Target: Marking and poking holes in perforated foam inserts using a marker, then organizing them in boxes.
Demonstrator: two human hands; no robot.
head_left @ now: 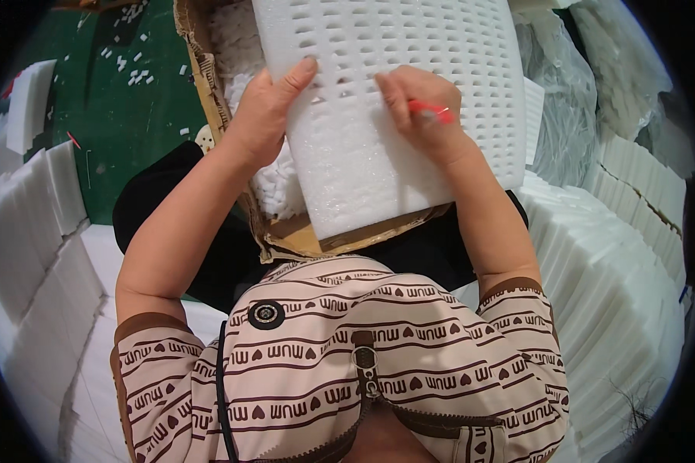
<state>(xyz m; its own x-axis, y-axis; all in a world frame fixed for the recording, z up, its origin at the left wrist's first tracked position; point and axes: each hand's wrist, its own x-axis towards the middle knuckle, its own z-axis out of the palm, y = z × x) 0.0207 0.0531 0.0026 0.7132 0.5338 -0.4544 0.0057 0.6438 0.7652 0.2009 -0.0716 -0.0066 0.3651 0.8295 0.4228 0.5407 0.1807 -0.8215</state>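
A white foam sheet with rows of small slots lies tilted over a cardboard box. My left hand grips its left edge, thumb on top and the fingers hidden underneath. Above the middle of the sheet my right hand is closed on a red-handled tool. The working end of that tool is hidden by my fingers, so its kind does not show. The fingertips are close to the slots; whether they touch the foam I cannot tell. In the box, beside the sheet, many small white foam pieces are heaped.
On the green floor at the left lie scattered foam bits and a thin red stick. Stacked white foam sheets stand at the left and the right. Clear plastic wrap hangs beyond the sheet's right edge.
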